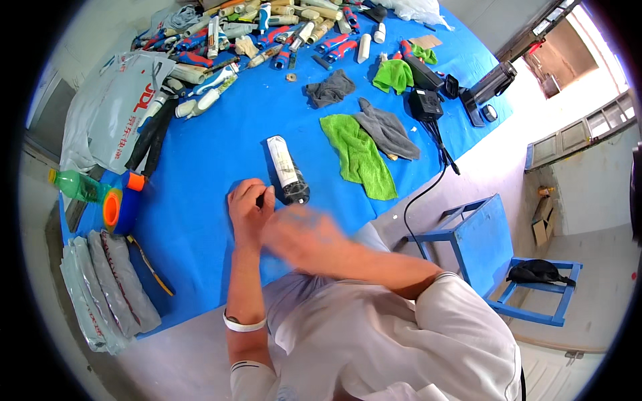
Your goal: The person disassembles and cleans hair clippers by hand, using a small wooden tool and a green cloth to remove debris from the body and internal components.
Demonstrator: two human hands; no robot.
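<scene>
My left hand [249,208] rests on the blue tablecloth [200,160] with its fingers curled in. Something dark shows by its thumb, too small to name. Close beside it my right hand [301,235] is smeared by motion, so its fingers and anything in them cannot be read. Just beyond both hands lies a long rounded device [286,167], white along its body and black at the near end. A green cloth [361,160] is spread to its right, partly beside a grey cloth [389,130].
Many handheld tools [267,33] are heaped at the back. Left stand a green bottle [83,187] and a blue-orange bottle [124,206], near grey plastic packages [110,294] and a large mailing bag [117,110]. A black adapter [426,105] trails a cord toward a blue stool [481,240].
</scene>
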